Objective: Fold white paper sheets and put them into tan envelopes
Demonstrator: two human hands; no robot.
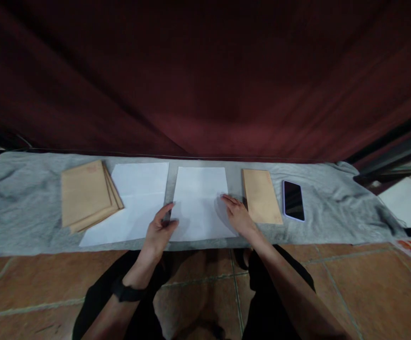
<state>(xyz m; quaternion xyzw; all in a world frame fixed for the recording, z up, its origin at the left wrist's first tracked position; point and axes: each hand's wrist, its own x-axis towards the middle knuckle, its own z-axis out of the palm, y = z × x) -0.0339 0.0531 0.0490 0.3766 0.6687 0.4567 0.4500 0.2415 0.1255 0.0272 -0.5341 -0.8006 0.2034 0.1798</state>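
Observation:
A white sheet of paper (200, 196) lies in the middle of a grey cloth (21, 203) spread on the floor. My left hand (160, 231) pinches the sheet's lower left corner between thumb and fingers. My right hand (238, 215) rests flat with fingers stretched on the sheet's right edge. Left of this sheet lies a second white sheet (134, 200). A single brown envelope (261, 196) lies just right of my right hand.
A stack of brown envelopes (87, 193) sits at the left on the cloth. A phone (293, 199) with a dark screen lies right of the single envelope. A dark red curtain (205, 75) hangs behind. Brown floor tiles (350, 283) are in front; white paper (407, 200) lies far right.

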